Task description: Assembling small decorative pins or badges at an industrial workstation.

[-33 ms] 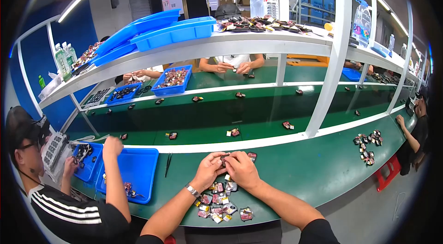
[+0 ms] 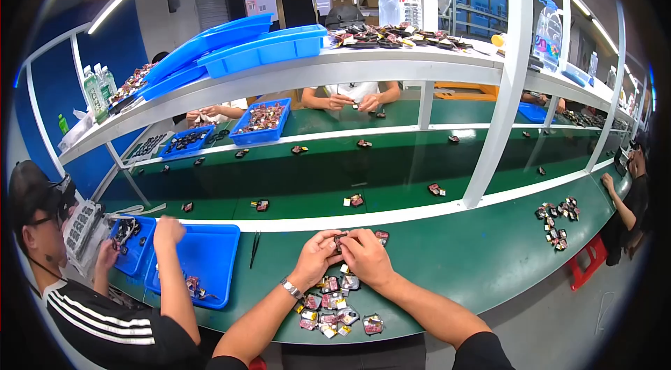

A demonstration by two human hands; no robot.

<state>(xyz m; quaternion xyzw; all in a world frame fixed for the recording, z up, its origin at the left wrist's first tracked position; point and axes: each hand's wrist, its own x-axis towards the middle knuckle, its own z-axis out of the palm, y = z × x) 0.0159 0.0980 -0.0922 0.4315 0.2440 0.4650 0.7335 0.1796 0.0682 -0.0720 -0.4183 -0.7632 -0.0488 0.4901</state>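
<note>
Above the near edge of the green bench, my left hand [image 2: 316, 258] and my right hand [image 2: 367, 257] meet, fingers closed on a small dark part [image 2: 340, 241]. It looks like the black-cased electronic modules nearby; my fingers cover most of it. Just beyond my right fingertips lies another module [image 2: 381, 237]. A loose pile of modules [image 2: 334, 303], with black casings, pinkish boards and white or yellow labels, spreads between my forearms. One module [image 2: 373, 324] sits slightly apart at the right. Black tweezers [image 2: 255, 250] rest on the bench left of my left hand.
A co-worker at left reaches over a blue tray [image 2: 227, 251]. Beyond a white rail [image 2: 293, 223], modules dot a green belt [image 2: 307, 195]. A white post [image 2: 500, 90] rises right of my hands. Another module cluster [image 2: 557, 219] lies at right; blue trays [image 2: 265, 50] sit on the shelf overhead.
The co-worker's raised hand at the left has dropped slightly toward the blue tray. My own hands and the modules show no visible movement.
</note>
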